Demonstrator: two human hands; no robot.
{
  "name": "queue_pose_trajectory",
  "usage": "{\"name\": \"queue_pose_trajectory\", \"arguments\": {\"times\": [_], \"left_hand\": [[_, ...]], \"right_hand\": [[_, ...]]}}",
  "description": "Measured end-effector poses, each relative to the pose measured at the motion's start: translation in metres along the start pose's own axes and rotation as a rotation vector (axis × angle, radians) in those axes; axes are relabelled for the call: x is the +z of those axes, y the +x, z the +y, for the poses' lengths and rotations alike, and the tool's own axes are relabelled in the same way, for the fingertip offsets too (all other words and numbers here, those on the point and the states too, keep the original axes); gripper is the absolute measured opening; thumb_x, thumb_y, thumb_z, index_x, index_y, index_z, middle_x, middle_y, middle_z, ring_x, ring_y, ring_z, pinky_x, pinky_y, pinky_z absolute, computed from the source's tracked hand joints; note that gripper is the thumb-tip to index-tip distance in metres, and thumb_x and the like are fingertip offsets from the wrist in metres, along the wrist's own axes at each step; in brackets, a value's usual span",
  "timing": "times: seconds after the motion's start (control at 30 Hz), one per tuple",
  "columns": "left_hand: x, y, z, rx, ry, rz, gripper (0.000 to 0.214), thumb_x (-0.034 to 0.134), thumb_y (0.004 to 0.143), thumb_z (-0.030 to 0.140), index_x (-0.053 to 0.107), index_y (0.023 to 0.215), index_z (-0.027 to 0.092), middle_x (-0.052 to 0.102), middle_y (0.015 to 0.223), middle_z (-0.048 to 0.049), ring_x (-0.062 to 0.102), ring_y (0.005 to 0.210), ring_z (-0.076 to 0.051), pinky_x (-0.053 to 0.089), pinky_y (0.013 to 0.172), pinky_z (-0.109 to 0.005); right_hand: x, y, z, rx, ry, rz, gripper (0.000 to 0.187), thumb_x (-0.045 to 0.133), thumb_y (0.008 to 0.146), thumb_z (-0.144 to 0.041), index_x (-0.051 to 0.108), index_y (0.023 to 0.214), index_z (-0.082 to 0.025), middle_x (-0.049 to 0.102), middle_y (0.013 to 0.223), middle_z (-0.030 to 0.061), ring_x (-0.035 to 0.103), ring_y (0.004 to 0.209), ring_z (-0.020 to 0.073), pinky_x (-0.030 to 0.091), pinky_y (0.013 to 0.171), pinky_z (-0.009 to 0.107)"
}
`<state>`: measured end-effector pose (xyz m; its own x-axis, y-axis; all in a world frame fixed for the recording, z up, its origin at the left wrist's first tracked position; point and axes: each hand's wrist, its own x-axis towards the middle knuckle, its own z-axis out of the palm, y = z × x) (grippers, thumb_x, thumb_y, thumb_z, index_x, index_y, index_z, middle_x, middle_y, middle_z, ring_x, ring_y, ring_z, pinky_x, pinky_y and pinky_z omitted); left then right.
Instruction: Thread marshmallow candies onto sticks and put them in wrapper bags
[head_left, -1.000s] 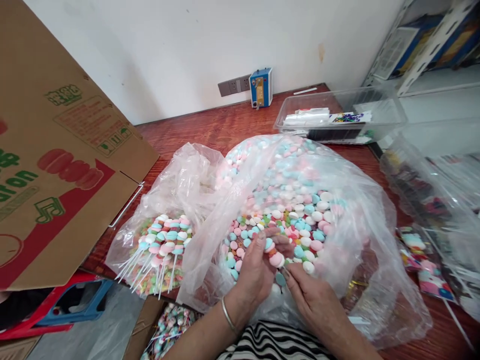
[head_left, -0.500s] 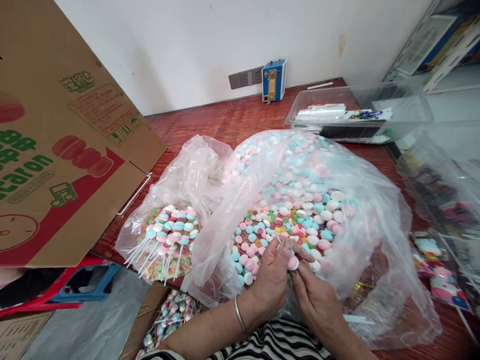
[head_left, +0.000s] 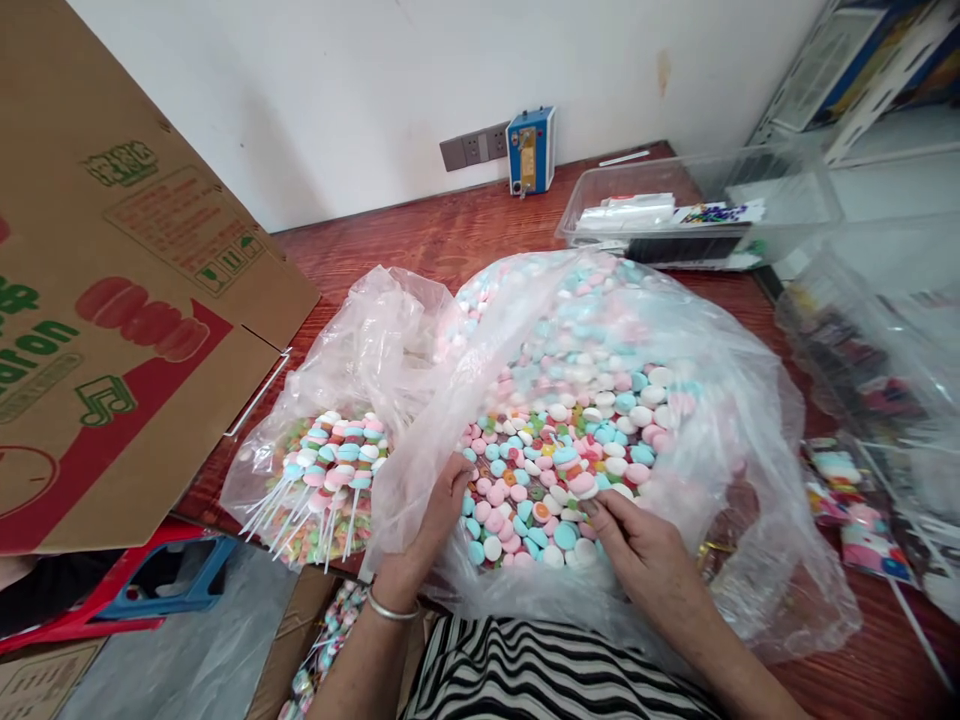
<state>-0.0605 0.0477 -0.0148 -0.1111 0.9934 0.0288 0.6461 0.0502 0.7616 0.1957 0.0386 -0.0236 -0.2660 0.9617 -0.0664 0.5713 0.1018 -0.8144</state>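
Observation:
A big clear plastic bag [head_left: 720, 400] lies open on the wooden table [head_left: 420, 240], full of loose round candies [head_left: 570, 440] in pink, blue and white. My right hand [head_left: 637, 545] reaches into the pile, fingertips pinched on a pink candy at the near edge. At the bag's left rim my left hand [head_left: 439, 510] is curled against the plastic; whether it holds anything is hidden. To the left, a smaller clear bag [head_left: 330, 400] holds finished candy sticks [head_left: 330, 485] with white stems fanned out toward me.
A large printed cardboard box [head_left: 127, 300] stands at the left. At the back sit a clear tray [head_left: 697, 215] with packets and a blue device [head_left: 531, 150] by wall sockets. More plastic-wrapped goods [head_left: 870, 400] lie right. A box of candy sticks [head_left: 330, 640] sits below the table edge.
Both hands were together over the near candies, holding a stick and candy. Now the left hand has shifted left to the bag's rim and the right hand reaches into the pile.

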Motion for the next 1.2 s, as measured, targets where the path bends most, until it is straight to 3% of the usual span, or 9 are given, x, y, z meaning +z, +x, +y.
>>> {"name": "queue_pose_trajectory", "arguments": {"times": [0.2, 0.3, 0.47, 0.57, 0.77, 1.2], "left_hand": [[0.021, 0.004, 0.014, 0.196, 0.155, -0.092, 0.012, 0.066, 0.079, 0.017, 0.072, 0.088, 0.023, 0.067, 0.088, -0.0065, 0.058, 0.089, -0.024, 0.045, 0.081, -0.036], [0.028, 0.007, 0.014, 0.229, 0.250, -0.120, 0.010, 0.067, 0.077, 0.015, 0.071, 0.083, 0.022, 0.065, 0.087, -0.0068, 0.056, 0.090, -0.025, 0.043, 0.082, -0.038], [0.028, 0.003, 0.015, 0.167, 0.158, -0.043, 0.015, 0.063, 0.074, 0.010, 0.066, 0.084, 0.021, 0.064, 0.087, -0.0047, 0.057, 0.089, -0.022, 0.043, 0.081, -0.035], [0.030, 0.000, 0.014, 0.042, -0.014, 0.012, 0.014, 0.063, 0.077, 0.016, 0.065, 0.089, 0.021, 0.066, 0.084, -0.0029, 0.059, 0.080, -0.019, 0.045, 0.075, -0.032], [0.033, 0.001, 0.012, -0.134, -0.429, -0.098, 0.022, 0.069, 0.076, 0.022, 0.067, 0.097, 0.017, 0.070, 0.089, -0.0052, 0.064, 0.081, -0.017, 0.051, 0.074, -0.029], [0.036, 0.000, 0.019, -0.183, -0.537, -0.089, 0.020, 0.074, 0.072, 0.022, 0.073, 0.091, 0.018, 0.071, 0.085, -0.0052, 0.064, 0.076, -0.016, 0.052, 0.069, -0.028]], "right_hand": [[-0.001, 0.000, -0.009, -0.024, -0.092, -0.097, 0.032, 0.035, 0.097, -0.038, 0.056, 0.078, -0.022, 0.064, 0.068, 0.0014, 0.058, 0.063, 0.0192, 0.039, 0.059, 0.028], [-0.001, -0.003, -0.011, -0.021, -0.141, -0.143, 0.033, 0.033, 0.097, -0.036, 0.056, 0.079, -0.022, 0.065, 0.070, 0.0031, 0.060, 0.064, 0.0200, 0.039, 0.059, 0.029], [0.004, -0.008, -0.011, -0.039, -0.230, -0.224, 0.032, 0.033, 0.098, -0.032, 0.058, 0.082, -0.021, 0.069, 0.075, 0.0048, 0.064, 0.069, 0.0212, 0.039, 0.061, 0.029], [0.005, -0.007, -0.012, -0.034, -0.275, -0.247, 0.030, 0.034, 0.098, -0.030, 0.059, 0.083, -0.021, 0.070, 0.076, 0.0053, 0.065, 0.070, 0.0214, 0.038, 0.061, 0.029], [0.005, -0.007, -0.014, -0.039, -0.291, -0.244, 0.030, 0.036, 0.098, -0.028, 0.058, 0.078, -0.021, 0.068, 0.070, 0.0038, 0.063, 0.065, 0.0196, 0.034, 0.059, 0.027], [0.005, -0.008, -0.016, -0.027, -0.335, -0.269, 0.026, 0.035, 0.096, -0.025, 0.056, 0.081, -0.022, 0.067, 0.068, 0.0039, 0.062, 0.063, 0.0199, 0.031, 0.056, 0.027]]}}
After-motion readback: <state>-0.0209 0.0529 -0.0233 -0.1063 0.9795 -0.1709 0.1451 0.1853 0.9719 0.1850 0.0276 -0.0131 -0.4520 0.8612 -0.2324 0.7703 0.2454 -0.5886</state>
